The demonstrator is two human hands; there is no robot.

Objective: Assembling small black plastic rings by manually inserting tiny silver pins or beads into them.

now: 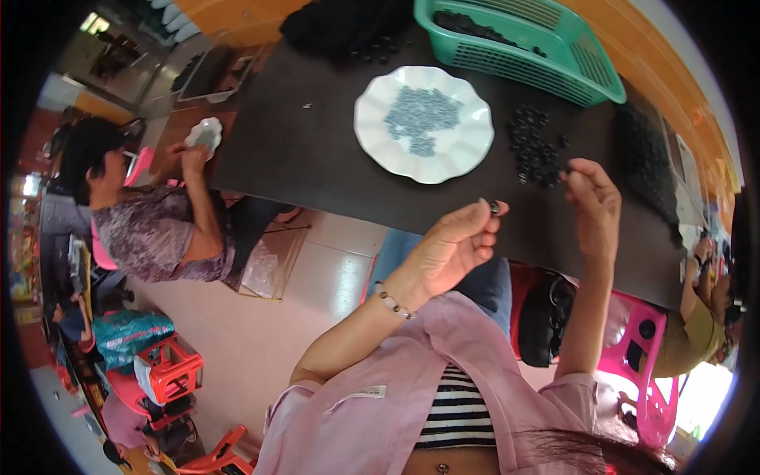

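Note:
My left hand (459, 241) is raised over the table's near edge, its thumb and forefinger pinching a small round black piece (495, 208) with a shiny centre. Farther right, my right hand (592, 198) is closed in a pinch at the near side of a pile of small black round pieces (537, 146). A dark bit shows at its fingertips, too small to name. Beyond my left hand, a white scalloped plate (372, 131) carries a heap of tiny grey-silver pieces (423, 115).
A green plastic basket (514, 65) with black pieces inside stands at the table's far side. Black cloth (344, 28) lies far left, and a dark mesh-like heap (645, 162) at the right. A co-worker (162, 229) sits at another table on the left. A pink stool (645, 348) is at right.

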